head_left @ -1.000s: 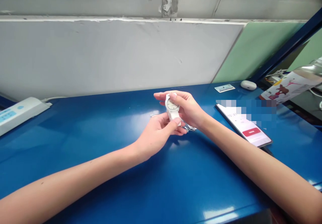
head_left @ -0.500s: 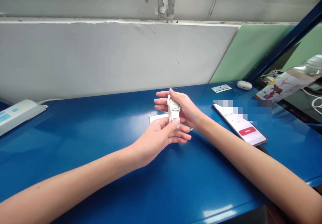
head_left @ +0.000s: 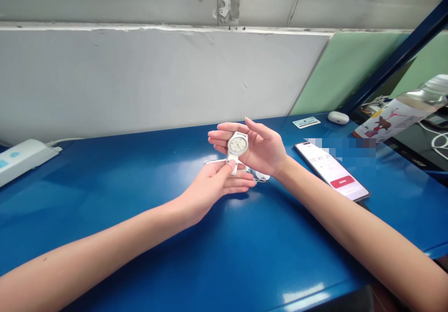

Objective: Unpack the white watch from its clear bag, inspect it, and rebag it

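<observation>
A white wristwatch [head_left: 238,145] with a pale round dial is held up over the blue table [head_left: 140,237], dial facing me. My right hand [head_left: 262,148] cradles the watch case from behind, fingers curled loosely round it. My left hand [head_left: 217,183] pinches the lower strap between thumb and fingers just below the case. A thin white strip [head_left: 214,161] juts out to the left behind my left fingers. A small metal ball chain [head_left: 261,179] lies on the table under my right hand.
A phone [head_left: 336,172] with a lit screen and red button lies to the right. Behind it are a small card [head_left: 306,122] and a white earbud case [head_left: 338,117]. A plastic bottle [head_left: 402,111] lies at far right, a white power strip [head_left: 21,160] at far left.
The watch has turned so its dial faces me more squarely. My right fingers have opened out round the case, and my left hand has slid slightly left and down on the strap.
</observation>
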`<action>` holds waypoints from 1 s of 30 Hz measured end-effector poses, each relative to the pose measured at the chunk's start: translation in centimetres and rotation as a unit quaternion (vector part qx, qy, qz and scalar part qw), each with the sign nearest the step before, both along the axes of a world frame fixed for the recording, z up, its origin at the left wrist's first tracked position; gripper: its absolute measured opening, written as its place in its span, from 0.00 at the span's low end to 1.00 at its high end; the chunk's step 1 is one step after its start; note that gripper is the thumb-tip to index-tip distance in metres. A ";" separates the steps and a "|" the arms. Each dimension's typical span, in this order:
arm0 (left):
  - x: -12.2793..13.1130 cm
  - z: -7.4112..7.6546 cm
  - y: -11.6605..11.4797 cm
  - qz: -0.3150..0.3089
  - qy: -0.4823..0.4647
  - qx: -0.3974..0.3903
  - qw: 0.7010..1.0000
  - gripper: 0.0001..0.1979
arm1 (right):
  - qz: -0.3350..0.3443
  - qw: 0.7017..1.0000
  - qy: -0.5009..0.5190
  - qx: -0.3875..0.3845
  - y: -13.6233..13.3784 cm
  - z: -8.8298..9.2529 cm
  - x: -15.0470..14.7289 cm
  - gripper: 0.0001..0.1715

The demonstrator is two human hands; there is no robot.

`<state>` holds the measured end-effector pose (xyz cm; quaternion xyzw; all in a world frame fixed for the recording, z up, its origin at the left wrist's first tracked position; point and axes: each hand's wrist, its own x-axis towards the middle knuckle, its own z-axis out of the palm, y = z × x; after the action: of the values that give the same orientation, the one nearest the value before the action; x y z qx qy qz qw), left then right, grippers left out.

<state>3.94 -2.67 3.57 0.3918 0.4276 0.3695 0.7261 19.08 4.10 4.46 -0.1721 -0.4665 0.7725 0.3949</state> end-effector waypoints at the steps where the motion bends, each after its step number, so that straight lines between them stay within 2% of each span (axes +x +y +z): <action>1: -0.1 0.0 0.1 0.003 0.004 0.002 1.000 0.13 | -0.005 1.000 0.002 0.002 0.0 0.0 0.0 0.25; 4: -0.2 0.1 0.3 -0.002 0.013 0.007 1.000 0.14 | -0.006 1.000 0.011 0.004 -0.1 -0.2 0.0 0.22; 8: -0.5 0.3 0.4 -0.044 0.023 0.042 0.998 0.17 | -0.003 1.000 0.019 0.004 -0.2 -0.3 0.0 0.20; 12: -1.3 0.8 1.2 -0.061 0.069 0.148 0.985 0.18 | -0.044 0.998 -0.008 0.033 -0.1 0.6 0.4 0.20; 14: -2.0 1.1 1.7 -0.023 0.141 0.234 0.962 0.15 | -0.076 0.993 -0.049 0.079 -0.4 1.3 1.1 0.19; 16: -2.5 1.0 2.1 0.025 0.216 0.301 0.929 0.11 | -0.119 0.974 -0.126 0.147 -1.2 1.7 2.0 0.17; 18: -2.9 0.7 2.3 0.056 0.260 0.349 0.899 0.09 | -0.165 0.933 -0.224 0.227 -2.3 1.6 3.0 0.17; 20: -3.0 0.3 2.4 0.050 0.294 0.389 0.872 0.09 | -0.184 0.896 -0.284 0.288 -3.5 0.8 3.8 0.21; 23: -2.9 -0.4 2.2 0.023 0.328 0.448 0.832 0.11 | -0.209 0.865 -0.327 0.317 -4.9 -0.8 4.3 0.29; 27: -2.7 -0.5 1.9 -0.008 0.367 0.505 0.781 0.15 | -0.306 0.832 -0.305 0.349 -5.7 -1.7 3.7 0.23; 30: -2.7 -0.5 1.8 -0.037 0.391 0.512 0.764 0.15 | -0.314 0.802 -0.320 0.395 -5.8 -1.6 3.6 0.23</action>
<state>1.25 -0.85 3.03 0.8312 0.4069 0.3211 0.2012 22.67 -1.74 2.87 -0.3757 -0.7513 0.2561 0.4783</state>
